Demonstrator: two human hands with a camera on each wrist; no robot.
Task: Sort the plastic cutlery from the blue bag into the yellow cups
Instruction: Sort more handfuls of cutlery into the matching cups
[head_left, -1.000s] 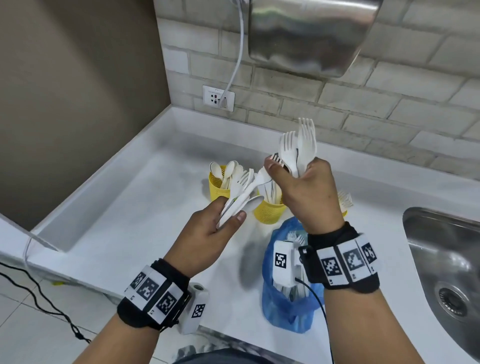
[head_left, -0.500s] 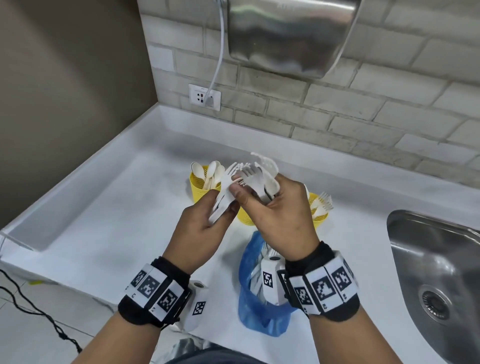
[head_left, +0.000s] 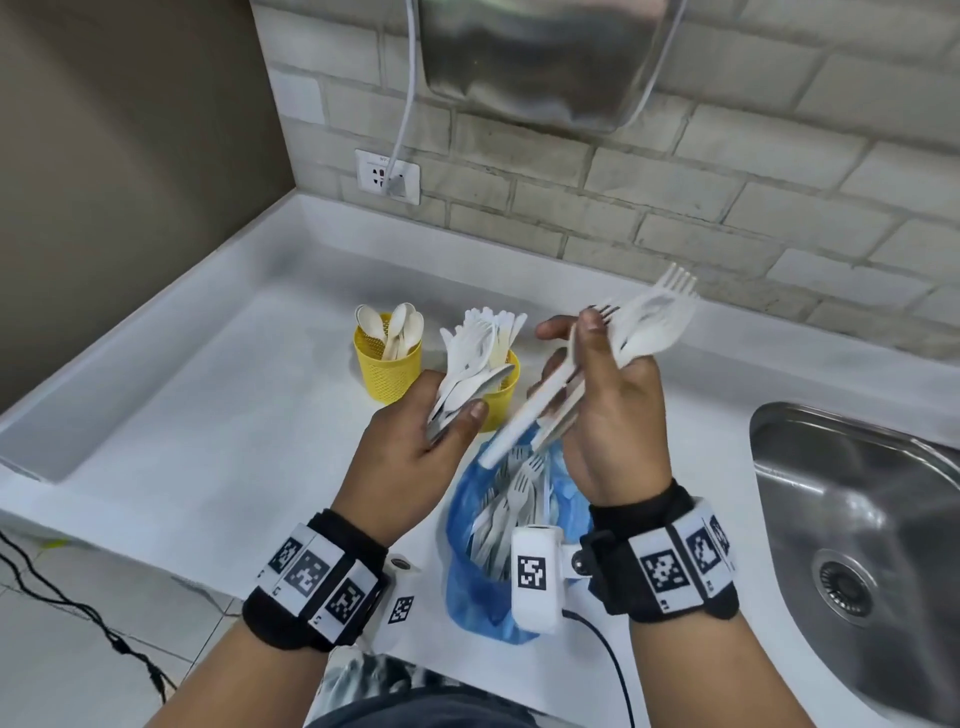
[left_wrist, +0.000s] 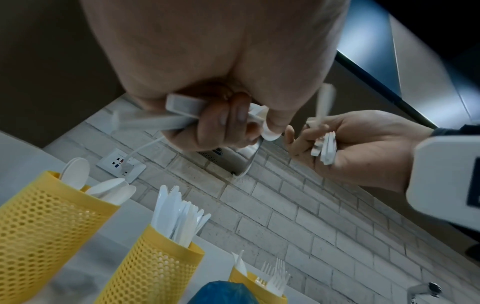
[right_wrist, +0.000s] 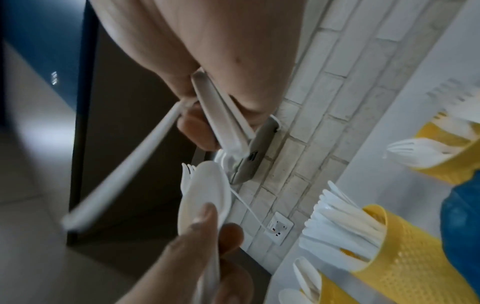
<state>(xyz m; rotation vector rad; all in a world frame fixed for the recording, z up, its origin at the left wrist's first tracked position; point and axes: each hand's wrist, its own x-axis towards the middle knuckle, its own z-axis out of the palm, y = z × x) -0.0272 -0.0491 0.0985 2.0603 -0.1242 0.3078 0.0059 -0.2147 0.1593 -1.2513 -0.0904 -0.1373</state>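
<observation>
My left hand (head_left: 457, 415) grips a bundle of white plastic cutlery (head_left: 470, 374), with spoons showing, in front of the middle yellow cup (head_left: 501, 400). To its right, my right hand (head_left: 587, 358) grips several white pieces: fork heads (head_left: 654, 322) point up and right, handles (head_left: 524, 421) slant down over the blue bag (head_left: 467, 597). More forks lie in the open bag. The left yellow cup (head_left: 387, 369) holds spoons and the middle one knives. A third cup (left_wrist: 259, 288), holding forks, shows in the left wrist view.
A steel sink (head_left: 857, 519) is set into the white counter (head_left: 208, 415) at the right. On the brick wall hang a socket (head_left: 387, 176) with a plugged-in cable and a steel box (head_left: 545, 62). The counter's front edge runs just below my wrists.
Half a second ago my hands met over the cups. They have drawn apart: the right hand went right with forks and other pieces, and the left still holds its bundle.
</observation>
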